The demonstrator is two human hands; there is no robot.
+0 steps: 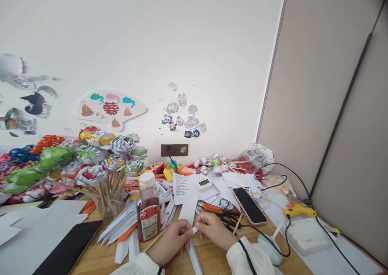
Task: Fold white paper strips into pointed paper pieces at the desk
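Note:
My left hand (173, 239) is closed, its thumb and fingers pinching a small folded piece of white paper (194, 229). From the other side my right hand (214, 229) pinches the same piece, so both sets of fingertips nearly meet. Beneath them a folded white paper strip (195, 258) runs toward the table's front edge; whether it joins the held piece I cannot tell. Just beyond the hands lies a flat white sheet (188, 210). Left of my left hand stands a bottle (148, 214) with a white cap and red label. Black scissors (228, 217) lie behind my right hand.
A phone (250, 205), a yellow glue gun (299, 211) and a white box (311, 234) are on the right, with black cables. Folded paper strips (121, 222), paper flowers on sticks (91, 174) and a black tablet (69, 248) occupy the left. A white timer (204, 183) sits behind.

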